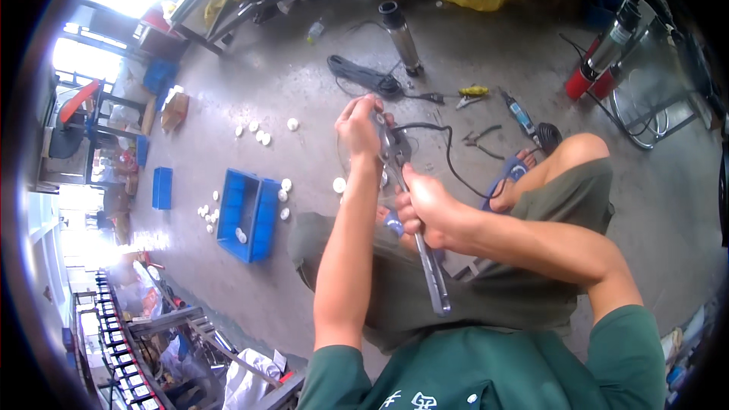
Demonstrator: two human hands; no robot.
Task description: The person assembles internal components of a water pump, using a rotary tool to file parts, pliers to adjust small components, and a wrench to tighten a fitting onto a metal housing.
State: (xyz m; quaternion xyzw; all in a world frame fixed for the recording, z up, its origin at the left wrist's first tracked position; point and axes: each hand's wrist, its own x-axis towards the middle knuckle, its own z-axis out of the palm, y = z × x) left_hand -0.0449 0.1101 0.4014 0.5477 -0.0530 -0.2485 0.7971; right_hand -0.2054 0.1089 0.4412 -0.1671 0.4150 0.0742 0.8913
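Note:
My left hand (360, 130) is closed around a round metal part (385, 135), which its fingers partly hide. A black cable (448, 144) loops from beside that part toward my right foot. My right hand (427, 209) grips the shaft of a long metal wrench (433, 281). The wrench's upper end meets the metal part just beside my left hand, and its lower end points down over my lap. Whether its jaw is seated on the part I cannot tell.
On the floor ahead are a metal cylinder (402, 42), a coiled black cable (361, 76), pliers (482, 140), a yellow clip-like tool (472, 93) and a blue-bodied hand tool (522, 115). Leftward, white round caps (264, 137) lie around a blue bin (263, 220). Red-ended cylinders (596, 64) stand far right.

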